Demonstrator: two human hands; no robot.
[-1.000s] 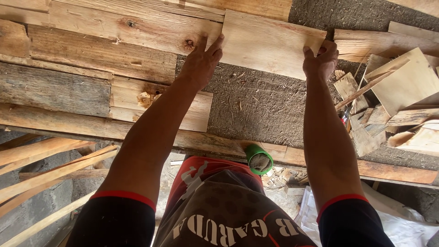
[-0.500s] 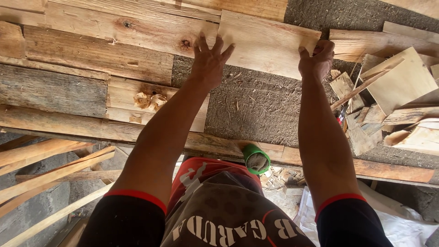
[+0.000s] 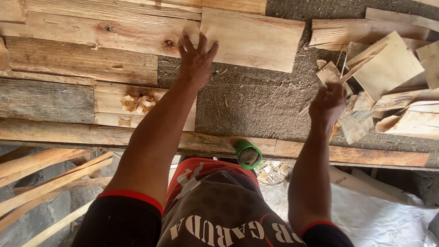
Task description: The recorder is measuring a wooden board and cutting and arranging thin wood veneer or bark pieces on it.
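At upper centre of the frame the left hand [image 3: 196, 57] lies spread flat, fingers wide, on the near left corner of a pale rectangular wooden board [image 3: 254, 39], which rests on the rough, sawdust-strewn counter [image 3: 256, 105]. At centre right the right hand [image 3: 327, 105] is partly curled, holding nothing I can make out, beside a heap of thin wood offcuts [image 3: 384, 77]. Knotty, weathered planks [image 3: 82, 59] fill the upper left, and a green cup [image 3: 248, 154] sits at the counter's near edge.
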